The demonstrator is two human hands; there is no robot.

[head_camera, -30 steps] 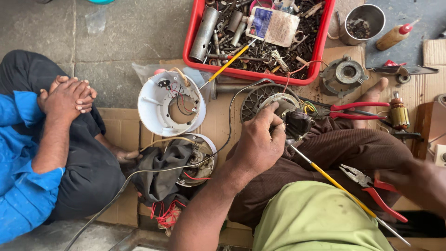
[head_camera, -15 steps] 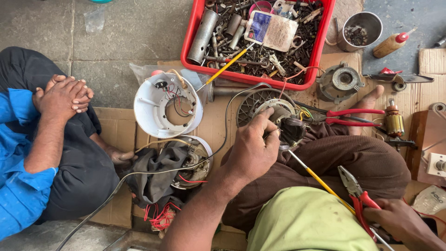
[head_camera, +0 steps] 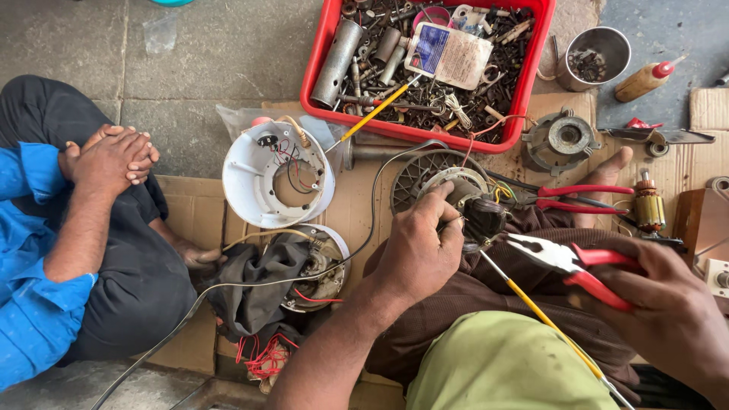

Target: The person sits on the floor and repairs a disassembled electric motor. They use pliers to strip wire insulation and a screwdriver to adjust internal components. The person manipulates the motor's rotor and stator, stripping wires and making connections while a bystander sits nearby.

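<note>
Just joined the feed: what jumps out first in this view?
The red tray at the top, heaped with screws and metal parts. Below it at centre, the left hand grips a small motor, while the right hand brings red-handled pliers toward it. On the left, another person in blue sits with clasped hands, beside a white housing.
</note>
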